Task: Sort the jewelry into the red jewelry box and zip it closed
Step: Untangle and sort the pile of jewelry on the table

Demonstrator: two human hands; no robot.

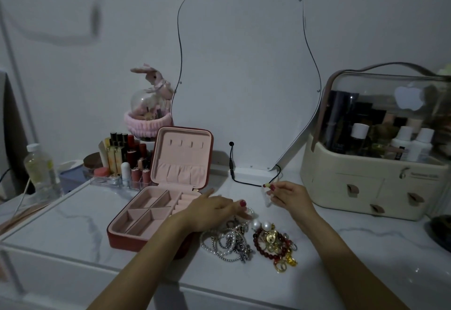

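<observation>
The red jewelry box lies open on the marble-patterned table, its pink lid upright and its pink compartments bare. To its right sits a pile of jewelry: silver chains and pearl strands, two large pearls, and a dark red bead bracelet with gold pieces. My left hand reaches over the box's right side and pinches a pale bracelet at the top of the pile. My right hand is raised just right of it, pinching a small clear piece with a coloured tip.
Lipsticks in a clear organiser and a bottle stand left of the box. A wavy mirror with a black cable leans at the back. A cream cosmetics case fills the right side.
</observation>
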